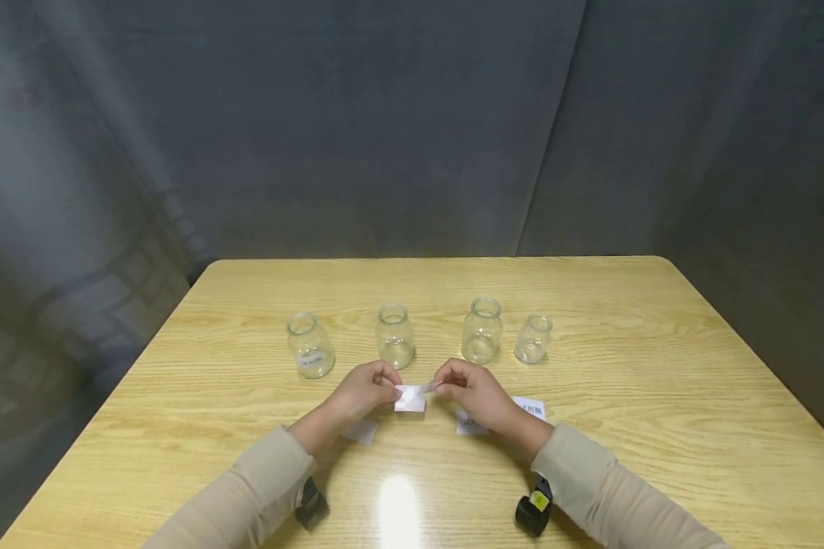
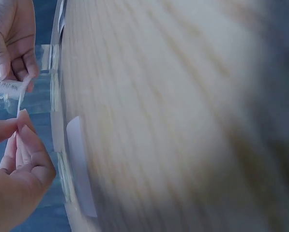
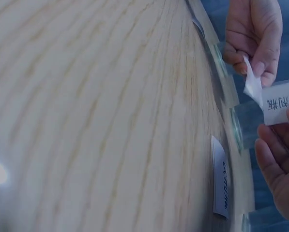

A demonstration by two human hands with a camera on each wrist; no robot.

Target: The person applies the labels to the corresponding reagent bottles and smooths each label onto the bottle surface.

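My left hand pinches a small white slip of backing paper between thumb and fingers. Opposite it, my right hand pinches a label with printed black characters. Label and backing still meet at one edge, partly peeled apart, as the right wrist view shows. Both hands are raised over the table, in front of a row of glass jars. The jar nearest behind them is a clear unlidded one. At the far left, another glass jar bears a printed label on its front.
A taller jar and a smaller jar stand to the right on the wooden table. Printed labels lie beside the right forearm. A blank white slip lies beside the left wrist. Grey curtain hangs behind.
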